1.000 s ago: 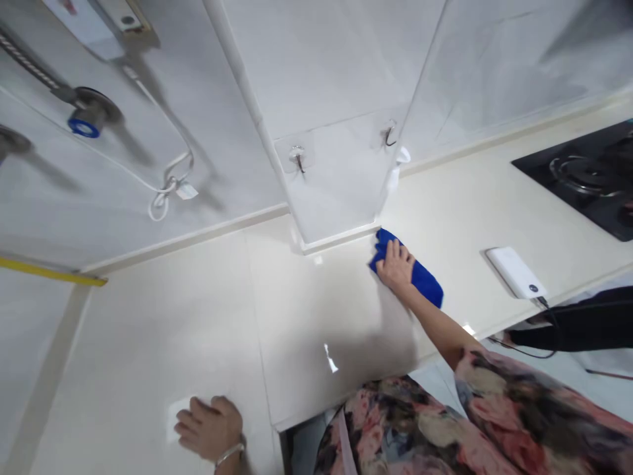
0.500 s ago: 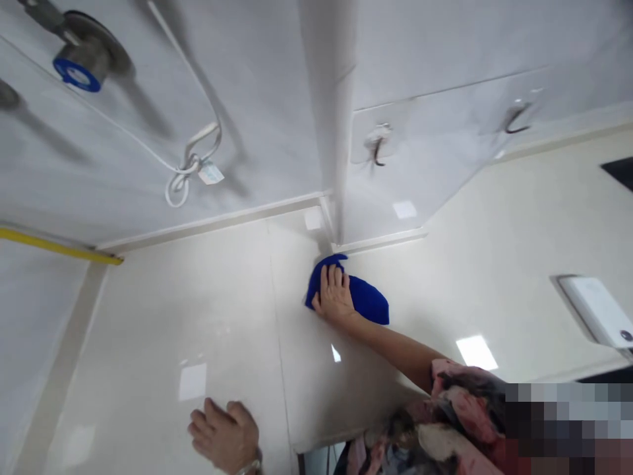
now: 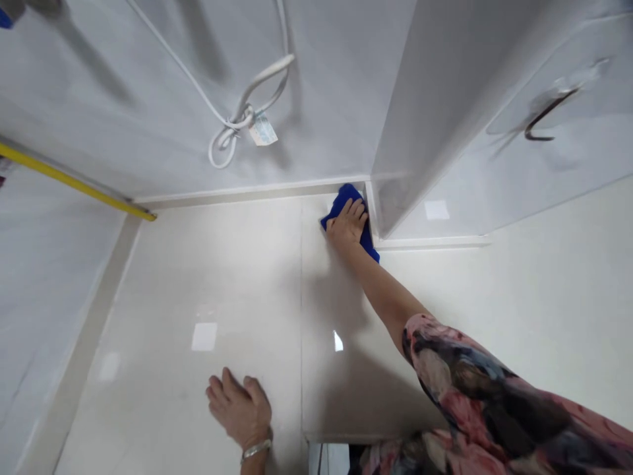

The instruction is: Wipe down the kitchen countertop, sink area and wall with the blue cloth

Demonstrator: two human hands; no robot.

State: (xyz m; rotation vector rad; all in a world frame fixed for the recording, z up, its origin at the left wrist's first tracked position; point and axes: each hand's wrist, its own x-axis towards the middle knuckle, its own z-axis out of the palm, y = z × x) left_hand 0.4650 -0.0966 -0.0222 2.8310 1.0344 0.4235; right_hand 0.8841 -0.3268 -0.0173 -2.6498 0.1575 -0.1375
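My right hand (image 3: 348, 223) presses a blue cloth (image 3: 368, 245) onto the glossy cream countertop (image 3: 237, 264), with the fingers bent over it. The cloth reaches into the corner where the back wall meets a white wall projection. Part of it lies hidden under the palm. Lower left, my left hand (image 3: 241, 406) rests on the countertop, fingers somewhat spread and nothing in them. A bracelet (image 3: 256, 449) circles that wrist.
A tied white cable (image 3: 232, 132) with a tag (image 3: 264, 130) hangs on the back wall. A yellow pipe (image 3: 74, 179) runs along the left wall. The wall projection (image 3: 420, 119) carries a hook (image 3: 546, 115) on its right side. A low ledge (image 3: 247, 194) lines the wall.
My right hand has pushed the cloth away from me into the corner. The view has shifted, so the white cable and projection appear larger. My left hand still rests on the countertop.
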